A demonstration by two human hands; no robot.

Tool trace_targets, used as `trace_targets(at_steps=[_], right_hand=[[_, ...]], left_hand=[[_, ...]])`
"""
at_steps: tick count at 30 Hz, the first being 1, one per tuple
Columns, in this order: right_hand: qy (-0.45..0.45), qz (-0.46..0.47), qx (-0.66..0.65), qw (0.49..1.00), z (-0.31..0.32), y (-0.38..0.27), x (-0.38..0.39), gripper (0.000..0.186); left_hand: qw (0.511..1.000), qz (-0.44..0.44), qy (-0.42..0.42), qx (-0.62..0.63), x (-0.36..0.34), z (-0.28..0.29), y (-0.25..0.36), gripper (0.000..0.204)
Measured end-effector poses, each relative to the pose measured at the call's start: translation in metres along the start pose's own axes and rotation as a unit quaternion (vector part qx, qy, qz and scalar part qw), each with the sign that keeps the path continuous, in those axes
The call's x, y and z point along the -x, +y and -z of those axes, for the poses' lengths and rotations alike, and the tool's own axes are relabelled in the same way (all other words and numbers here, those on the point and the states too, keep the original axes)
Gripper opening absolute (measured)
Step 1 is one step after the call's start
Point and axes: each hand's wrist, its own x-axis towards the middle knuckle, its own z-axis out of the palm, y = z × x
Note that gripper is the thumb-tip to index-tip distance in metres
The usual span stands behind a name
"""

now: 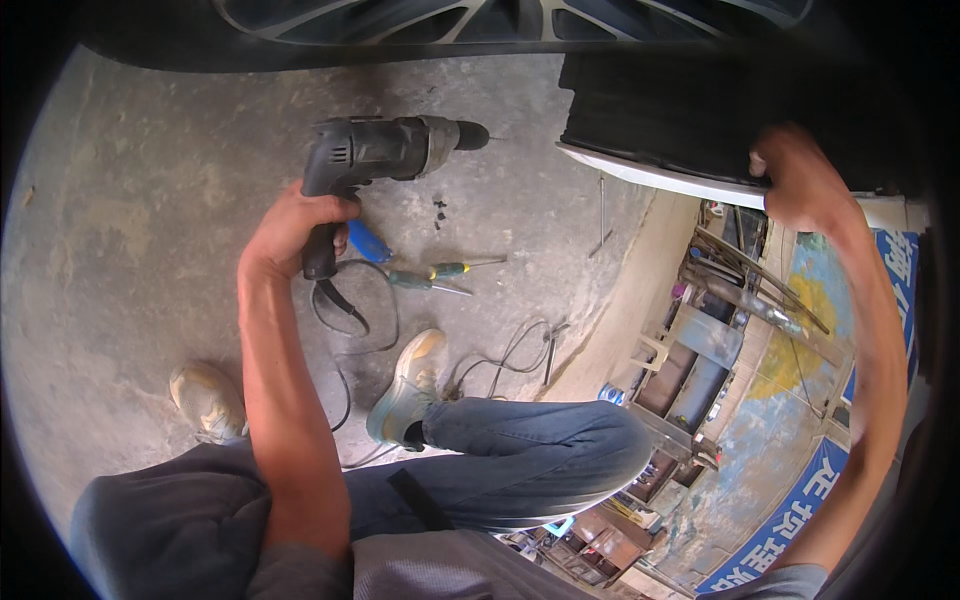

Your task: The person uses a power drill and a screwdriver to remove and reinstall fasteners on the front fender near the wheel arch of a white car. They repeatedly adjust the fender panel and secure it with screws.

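Note:
My left hand is closed round the handle of a dark corded power drill. The drill lies level above the concrete, its chuck and thin bit pointing right. At the upper right, my right hand is curled at the lower edge of a black car panel with a white rim. Its fingers are partly blurred and hidden against the dark surface. Below the drill lie a blue-handled tool and two screwdrivers with green handles. Several small black pieces are scattered nearby.
A car wheel spans the top. The drill's cord trails past my shoes. A thin metal rod and a loop of cable lie on the floor. Right of them stands a cluttered tool rack beside blue signs.

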Motion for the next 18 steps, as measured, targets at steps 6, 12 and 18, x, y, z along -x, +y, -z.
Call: trace_targets(at_steps=[6, 12, 18], right_hand=[[0.051, 0.005, -0.045, 0.998, -0.006, 0.000, 0.007, 0.039], [0.075, 0.030, -0.037, 0.996, -0.015, 0.009, 0.003, 0.039], [0.085, 0.026, -0.037, 0.995, -0.018, 0.007, 0.002, 0.036]], left_hand=[[1.000, -0.015, -0.006, 0.004, -0.008, -0.002, -0.003, 0.025], [0.999, 0.003, 0.035, 0.020, 0.003, 0.034, -0.009, 0.028], [0.995, -0.016, 0.065, 0.078, 0.011, 0.061, -0.017, 0.036]])
